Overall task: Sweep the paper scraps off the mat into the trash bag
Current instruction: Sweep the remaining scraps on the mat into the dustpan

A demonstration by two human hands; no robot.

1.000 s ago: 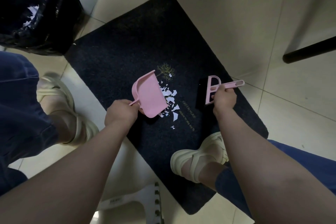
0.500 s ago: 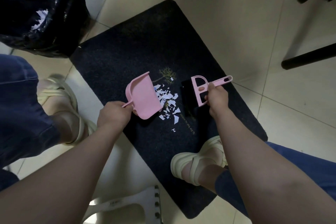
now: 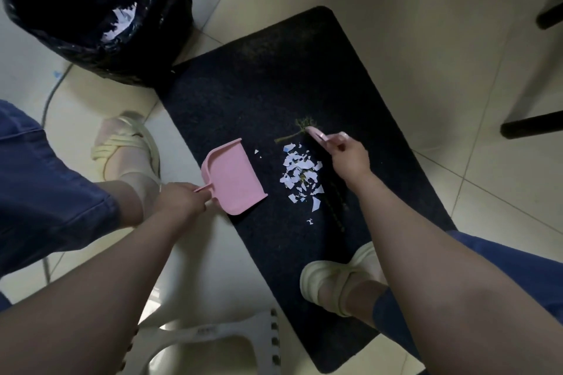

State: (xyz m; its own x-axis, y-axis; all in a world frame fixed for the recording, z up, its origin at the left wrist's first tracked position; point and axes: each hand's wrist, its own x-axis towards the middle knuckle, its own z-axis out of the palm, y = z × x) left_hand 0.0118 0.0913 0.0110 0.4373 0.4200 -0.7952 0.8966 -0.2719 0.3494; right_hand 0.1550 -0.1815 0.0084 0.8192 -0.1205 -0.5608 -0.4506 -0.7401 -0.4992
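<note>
The scraps (image 3: 300,175) lay in a loose heap on the dark mat (image 3: 243,94), between the dustpan (image 3: 233,176) and the brush (image 3: 320,137). The pan sat at the mat's left edge, its lip apart from the heap, with a few bits near it. The left hand (image 3: 182,199) had its fingers curled round the pan's handle. The right hand (image 3: 350,158) gripped the brush just beside the heap. The trash bag (image 3: 91,9) stood open by the mat's far left corner, with white scraps inside.
</note>
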